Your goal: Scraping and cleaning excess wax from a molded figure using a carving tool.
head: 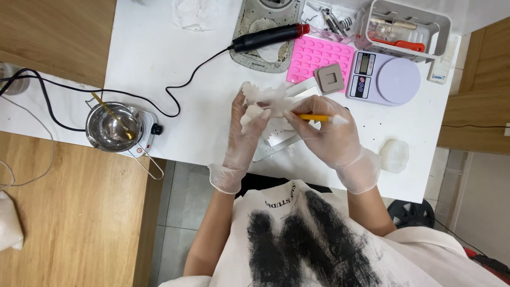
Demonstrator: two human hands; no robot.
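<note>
Closest to me, my gloved left hand (245,135) grips a crinkly white wax shape (264,101) just above the white worktop (175,64). My gloved right hand (326,133) is closed on a thin yellow stick tool (313,117) touching it. I think I'm trimming edges; next needs small, gentle scrapes.

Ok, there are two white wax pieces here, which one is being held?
The jagged, flower-like white piece above the table's middle, held in the left hand. The other, a rounded white lump, lies untouched near the table's right edge.
</note>
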